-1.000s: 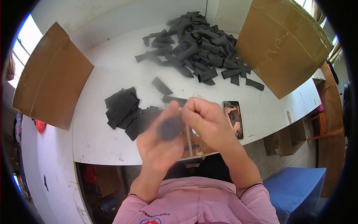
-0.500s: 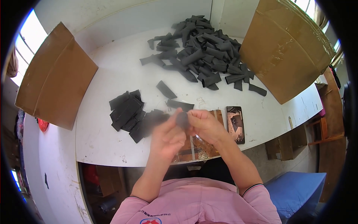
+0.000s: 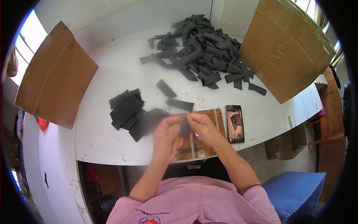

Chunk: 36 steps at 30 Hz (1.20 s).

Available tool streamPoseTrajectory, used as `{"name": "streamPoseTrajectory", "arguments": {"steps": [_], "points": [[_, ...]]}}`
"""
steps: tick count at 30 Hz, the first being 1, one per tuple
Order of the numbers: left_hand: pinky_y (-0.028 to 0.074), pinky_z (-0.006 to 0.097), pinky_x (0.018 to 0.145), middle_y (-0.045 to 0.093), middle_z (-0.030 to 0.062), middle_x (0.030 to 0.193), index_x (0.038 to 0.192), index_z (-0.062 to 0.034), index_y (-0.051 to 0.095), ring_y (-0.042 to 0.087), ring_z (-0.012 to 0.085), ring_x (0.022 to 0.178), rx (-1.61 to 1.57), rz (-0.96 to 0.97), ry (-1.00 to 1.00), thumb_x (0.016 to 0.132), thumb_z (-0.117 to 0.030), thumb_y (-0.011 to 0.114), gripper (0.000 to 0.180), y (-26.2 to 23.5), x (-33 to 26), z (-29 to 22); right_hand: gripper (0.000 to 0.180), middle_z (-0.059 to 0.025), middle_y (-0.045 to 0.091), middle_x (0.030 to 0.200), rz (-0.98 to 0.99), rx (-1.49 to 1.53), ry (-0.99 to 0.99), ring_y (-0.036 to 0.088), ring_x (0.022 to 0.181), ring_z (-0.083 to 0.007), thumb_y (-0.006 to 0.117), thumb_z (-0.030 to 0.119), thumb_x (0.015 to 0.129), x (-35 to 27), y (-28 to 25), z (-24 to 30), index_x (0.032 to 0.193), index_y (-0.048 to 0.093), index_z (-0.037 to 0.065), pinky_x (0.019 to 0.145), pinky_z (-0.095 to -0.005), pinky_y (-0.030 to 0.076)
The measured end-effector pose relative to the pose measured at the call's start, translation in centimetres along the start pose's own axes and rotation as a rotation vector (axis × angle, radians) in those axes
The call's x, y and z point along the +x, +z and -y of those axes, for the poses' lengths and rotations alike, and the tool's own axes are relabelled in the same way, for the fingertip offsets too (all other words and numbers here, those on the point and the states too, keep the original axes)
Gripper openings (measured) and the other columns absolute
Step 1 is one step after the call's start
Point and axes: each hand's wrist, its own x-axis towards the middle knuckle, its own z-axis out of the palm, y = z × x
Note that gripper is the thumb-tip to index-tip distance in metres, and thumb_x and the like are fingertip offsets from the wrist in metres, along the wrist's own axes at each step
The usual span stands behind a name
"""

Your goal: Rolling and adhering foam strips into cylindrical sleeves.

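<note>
Close to the table's front edge, both hands meet over a small black fabric piece (image 3: 185, 128), bunched and somewhat blurred. My right hand (image 3: 204, 129) pinches its upper right side between thumb and fingers. My left hand (image 3: 166, 135) is curled closed against its left side. Just left of that hand lies a stack of flat black fabric pieces (image 3: 126, 110), its right part hazy in the picture. Two single black sleeves, one slanted (image 3: 166, 88) and one lying across (image 3: 180, 105), rest beyond the hands. Under the hands is a brown taped cardboard sheet (image 3: 210, 117).
A large heap of black tube-shaped sleeves (image 3: 209, 52) covers the far middle of the white table (image 3: 108, 149). Cardboard boxes stand at the left (image 3: 56, 78) and right (image 3: 287, 48). A phone (image 3: 235, 124) lies right of the cardboard sheet. A blue covered object (image 3: 298, 194) stands below right.
Both hands have shifted slightly toward me with the black fabric piece between them. The left fingers have drawn a little apart from the right hand. Stack and heap look the same.
</note>
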Motion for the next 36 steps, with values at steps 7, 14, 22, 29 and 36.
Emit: {"name": "streamPoseTrajectory", "arguments": {"steps": [7, 14, 22, 29, 36], "points": [[0.043, 0.026, 0.070, 0.055, 0.0085, 0.087, 0.100, 0.0006, 0.053, 0.053, 0.0159, 0.081, 0.958, 0.164, 0.609, 0.077, -0.002, 0.053, 0.024, 0.8, 1.0, -1.6, 0.015, -0.0014, 0.046, 0.061, -0.205, -0.510, -0.080, 0.046, 0.060, -0.0108, 0.050, 0.015, 0.081, -1.0, 0.3, 1.7, 0.081, 0.051, 0.001, 0.057, -0.0227, 0.037], [0.041, 0.027, 0.075, 0.057, 0.0096, 0.088, 0.080, 0.0006, 0.055, 0.052, 0.0147, 0.081, 0.124, -0.097, 0.488, 0.080, -0.003, 0.055, 0.004, 3.3, -0.4, -1.7, 0.027, -0.0066, 0.051, 0.065, -0.125, -1.390, -0.584, 0.053, 0.065, -0.0223, 0.061, 0.027, 0.072, -1.6, 3.2, 6.6, 0.071, 0.053, 0.002, 0.053, -0.0323, 0.042], [0.046, 0.024, 0.063, 0.056, 0.0135, 0.090, 0.087, 0.0022, 0.057, 0.054, 0.0144, 0.081, 0.138, 0.056, 0.245, 0.074, -0.007, 0.063, 0.016, 2.3, 1.2, -0.5, 0.018, -0.0152, 0.052, 0.069, -0.102, -1.288, -0.411, 0.053, 0.064, -0.0336, 0.056, 0.015, 0.076, -1.6, 1.1, 2.4, 0.074, 0.051, -0.002, 0.055, -0.0392, 0.043], [0.040, 0.020, 0.059, 0.056, 0.0048, 0.077, 0.078, 0.0013, 0.058, 0.049, 0.0070, 0.067, 0.861, 0.213, 0.269, 0.074, -0.003, 0.062, 0.007, 1.8, 2.2, -0.9, 0.009, -0.0103, 0.055, 0.068, -0.169, -1.162, -0.489, 0.055, 0.063, -0.0287, 0.055, 0.013, 0.072, -1.8, 0.6, 0.0, 0.073, 0.055, 0.004, 0.052, -0.0375, 0.044], [0.039, 0.019, 0.057, 0.055, 0.0004, 0.076, 0.081, 0.0017, 0.058, 0.047, 0.0046, 0.065, 0.806, 0.139, 0.278, 0.074, -0.002, 0.062, 0.009, 3.5, 1.6, -1.7, 0.010, -0.0126, 0.054, 0.067, -0.083, -1.221, -0.385, 0.055, 0.064, -0.0313, 0.055, 0.013, 0.070, -2.0, 0.5, 1.9, 0.075, 0.055, 0.004, 0.054, -0.0390, 0.044]]}}
